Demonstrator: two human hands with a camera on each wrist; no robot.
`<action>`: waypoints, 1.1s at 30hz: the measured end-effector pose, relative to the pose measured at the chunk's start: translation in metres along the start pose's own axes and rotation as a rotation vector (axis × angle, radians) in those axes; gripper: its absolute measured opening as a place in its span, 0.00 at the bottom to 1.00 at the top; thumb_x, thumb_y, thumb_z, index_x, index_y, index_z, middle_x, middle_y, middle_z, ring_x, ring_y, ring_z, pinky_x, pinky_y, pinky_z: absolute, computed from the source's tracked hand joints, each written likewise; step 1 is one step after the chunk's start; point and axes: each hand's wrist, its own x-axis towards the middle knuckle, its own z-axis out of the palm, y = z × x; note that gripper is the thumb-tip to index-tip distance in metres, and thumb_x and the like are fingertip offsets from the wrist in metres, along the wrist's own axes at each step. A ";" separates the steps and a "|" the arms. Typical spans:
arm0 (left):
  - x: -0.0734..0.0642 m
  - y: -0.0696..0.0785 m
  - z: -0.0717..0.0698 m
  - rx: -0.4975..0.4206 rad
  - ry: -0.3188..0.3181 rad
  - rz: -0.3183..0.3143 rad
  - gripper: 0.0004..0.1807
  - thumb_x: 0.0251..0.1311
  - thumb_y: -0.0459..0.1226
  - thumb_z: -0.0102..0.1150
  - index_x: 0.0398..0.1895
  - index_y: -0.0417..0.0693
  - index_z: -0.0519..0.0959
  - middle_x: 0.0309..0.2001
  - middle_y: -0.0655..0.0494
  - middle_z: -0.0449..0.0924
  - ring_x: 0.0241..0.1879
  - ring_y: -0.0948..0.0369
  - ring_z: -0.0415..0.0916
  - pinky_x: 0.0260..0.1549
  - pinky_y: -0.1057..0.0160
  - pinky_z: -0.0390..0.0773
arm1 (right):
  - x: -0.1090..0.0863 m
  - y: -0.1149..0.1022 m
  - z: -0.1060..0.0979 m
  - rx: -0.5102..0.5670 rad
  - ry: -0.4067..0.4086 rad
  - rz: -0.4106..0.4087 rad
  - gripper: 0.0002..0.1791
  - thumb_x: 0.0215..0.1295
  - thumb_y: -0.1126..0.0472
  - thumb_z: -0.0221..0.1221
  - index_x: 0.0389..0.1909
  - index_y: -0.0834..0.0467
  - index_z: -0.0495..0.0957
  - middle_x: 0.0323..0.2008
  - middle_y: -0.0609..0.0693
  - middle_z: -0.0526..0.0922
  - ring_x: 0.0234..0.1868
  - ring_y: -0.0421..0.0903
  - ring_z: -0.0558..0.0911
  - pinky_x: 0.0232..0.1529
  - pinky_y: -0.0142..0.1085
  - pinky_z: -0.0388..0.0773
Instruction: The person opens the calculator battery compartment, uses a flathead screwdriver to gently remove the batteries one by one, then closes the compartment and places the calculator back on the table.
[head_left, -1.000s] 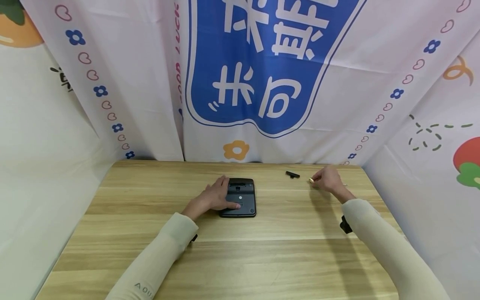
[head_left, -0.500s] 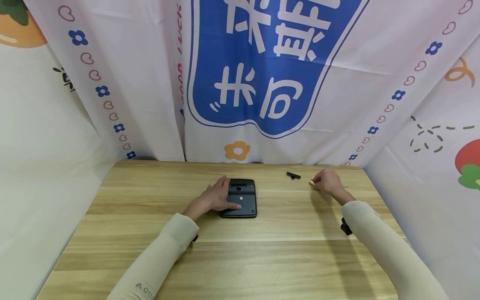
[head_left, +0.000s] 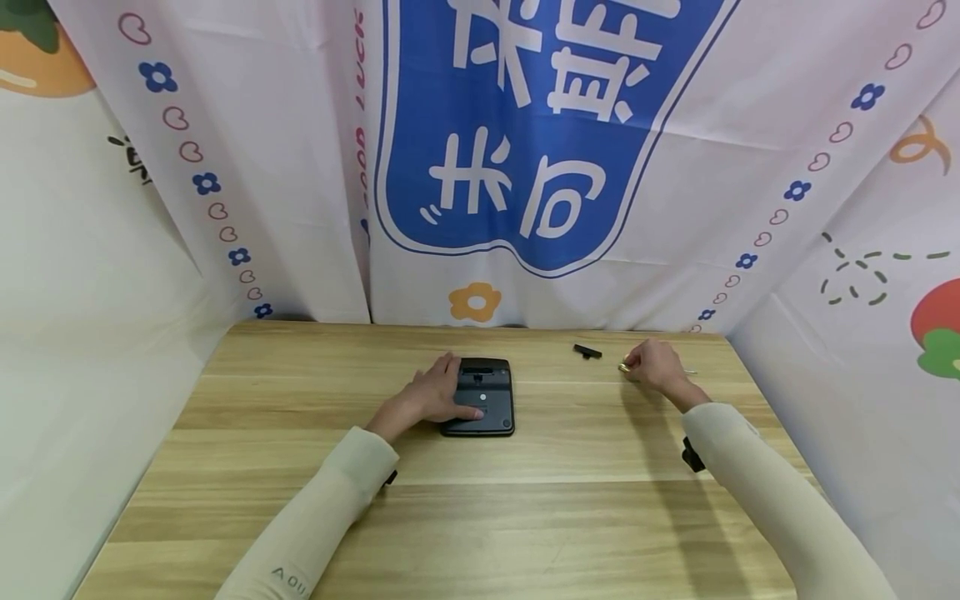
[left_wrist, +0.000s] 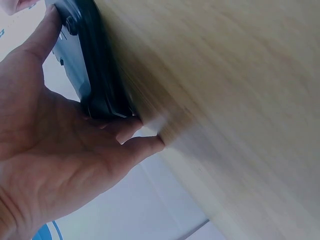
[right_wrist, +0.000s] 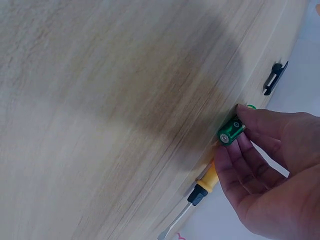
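A dark, flat device (head_left: 491, 400), like a calculator lying face down, shows an uncovered slot near its far end. My left hand (head_left: 431, 392) holds it by the left side, the thumb on its back and fingers at its edge. In the left wrist view the left hand (left_wrist: 65, 135) shows two fingertips by the tabletop. To the right, my right hand (head_left: 654, 365) pinches a small green battery (right_wrist: 232, 131) between thumb and fingers. Its round metal end faces the right wrist camera. Below that hand lies a screwdriver (right_wrist: 209, 180) with a yellow handle, partly hidden by the fingers.
A small black cover (head_left: 587, 352) with a tab lies near the back edge of the wooden table (head_left: 480, 533), between the device and my right hand. Printed cloth (head_left: 300, 208) hangs behind the table and along both sides.
The battery end in my right hand sits slightly lower than a second ago, with the hand shifted a little. My left hand stays on the device, and the cover lies unmoved.
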 end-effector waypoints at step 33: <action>0.001 0.001 0.000 0.019 -0.007 -0.004 0.61 0.68 0.60 0.67 0.85 0.33 0.45 0.85 0.33 0.42 0.84 0.42 0.46 0.78 0.34 0.52 | -0.003 0.000 -0.001 -0.032 0.023 -0.031 0.11 0.61 0.64 0.74 0.41 0.66 0.90 0.39 0.61 0.91 0.41 0.60 0.88 0.49 0.58 0.83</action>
